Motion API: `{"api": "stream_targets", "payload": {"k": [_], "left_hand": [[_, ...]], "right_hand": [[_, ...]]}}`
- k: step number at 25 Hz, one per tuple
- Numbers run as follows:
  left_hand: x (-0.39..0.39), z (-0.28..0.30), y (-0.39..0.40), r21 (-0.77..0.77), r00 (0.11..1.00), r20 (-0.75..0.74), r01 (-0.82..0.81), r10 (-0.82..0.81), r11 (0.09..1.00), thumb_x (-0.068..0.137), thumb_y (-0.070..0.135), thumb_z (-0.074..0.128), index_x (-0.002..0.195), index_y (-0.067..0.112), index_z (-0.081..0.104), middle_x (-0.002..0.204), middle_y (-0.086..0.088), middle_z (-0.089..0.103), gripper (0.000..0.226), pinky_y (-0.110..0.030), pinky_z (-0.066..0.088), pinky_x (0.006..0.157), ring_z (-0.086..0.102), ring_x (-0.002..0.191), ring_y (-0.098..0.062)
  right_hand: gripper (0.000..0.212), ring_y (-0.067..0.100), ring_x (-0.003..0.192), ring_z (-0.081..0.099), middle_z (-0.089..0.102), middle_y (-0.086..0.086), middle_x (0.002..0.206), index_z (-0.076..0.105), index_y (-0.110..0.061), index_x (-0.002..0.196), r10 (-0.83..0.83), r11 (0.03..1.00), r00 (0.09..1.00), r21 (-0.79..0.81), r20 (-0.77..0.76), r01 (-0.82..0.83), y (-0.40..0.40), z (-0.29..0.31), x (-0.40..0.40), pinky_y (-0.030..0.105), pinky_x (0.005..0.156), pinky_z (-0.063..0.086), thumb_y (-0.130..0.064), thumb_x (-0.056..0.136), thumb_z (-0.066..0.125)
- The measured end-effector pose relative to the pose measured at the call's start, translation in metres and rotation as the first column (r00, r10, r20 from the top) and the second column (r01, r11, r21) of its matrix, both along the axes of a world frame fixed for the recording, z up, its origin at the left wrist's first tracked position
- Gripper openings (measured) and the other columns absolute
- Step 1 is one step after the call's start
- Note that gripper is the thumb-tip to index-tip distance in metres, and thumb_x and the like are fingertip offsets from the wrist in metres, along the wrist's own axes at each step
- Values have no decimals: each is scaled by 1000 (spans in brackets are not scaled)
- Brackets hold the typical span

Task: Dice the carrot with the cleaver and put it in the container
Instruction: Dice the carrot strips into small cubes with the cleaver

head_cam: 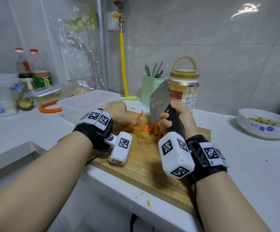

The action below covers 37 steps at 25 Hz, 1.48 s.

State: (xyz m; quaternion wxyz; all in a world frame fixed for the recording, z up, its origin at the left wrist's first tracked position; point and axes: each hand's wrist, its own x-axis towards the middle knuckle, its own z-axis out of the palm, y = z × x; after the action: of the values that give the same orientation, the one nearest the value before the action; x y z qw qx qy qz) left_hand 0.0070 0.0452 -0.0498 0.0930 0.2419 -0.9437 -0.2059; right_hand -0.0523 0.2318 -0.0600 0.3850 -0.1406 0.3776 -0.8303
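A: Carrot (146,128): partly diced, cubes and strips lay mid cutting board (141,158), between both hands. Container (89,102) stood empty just behind the board's left end.

B: Left hand (119,113)?

A: Knuckles up, fingers bent down onto the strips (127,125); whether it pinched them I couldn't tell.

B: Right hand (176,119)?

A: Fist wrapped round the cleaver (160,102) handle, blade raised, tilted above the pile.

B: Advice?

A: Probably bunch strips square to the blade, tuck fingertips back, drop straight, advance evenly for equal cubes.
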Motion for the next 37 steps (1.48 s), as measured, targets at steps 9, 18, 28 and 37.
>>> {"api": "stream_targets", "payload": {"k": [9,18,28,37], "left_hand": [[20,3,-32,2,974,-81,-212,211,977,64,28,74,48,12,61,56,-4,63,26,-31,51,65,66,72,-21],[16,-8,-27,85,995,-97,-27,35,996,66,29,83,85,-2,74,90,-13,74,37,-40,54,83,68,89,-22],[15,-20,-24,164,973,-38,233,-229,959,75,7,78,77,17,71,52,16,59,13,-18,44,65,54,54,4],[10,-25,-25,172,967,-45,254,-250,952,74,23,84,90,22,69,79,6,63,21,-25,48,79,57,72,-7]], "right_hand": [[26,12,28,37,43,3,52,45,-9,89,246,941,969,234,28,-245,-20,-7,19,12,34,30,-30,101,37],[23,12,29,37,44,3,50,45,-10,89,113,945,993,311,-29,-98,-7,-5,9,14,38,28,-29,100,39],[25,11,29,37,43,2,53,48,-10,85,52,952,998,304,-40,-38,-5,-5,9,14,39,28,-29,99,40],[21,12,29,37,43,3,53,46,-12,87,46,959,998,281,-43,-32,-8,-5,10,14,37,27,-29,98,42]]}}
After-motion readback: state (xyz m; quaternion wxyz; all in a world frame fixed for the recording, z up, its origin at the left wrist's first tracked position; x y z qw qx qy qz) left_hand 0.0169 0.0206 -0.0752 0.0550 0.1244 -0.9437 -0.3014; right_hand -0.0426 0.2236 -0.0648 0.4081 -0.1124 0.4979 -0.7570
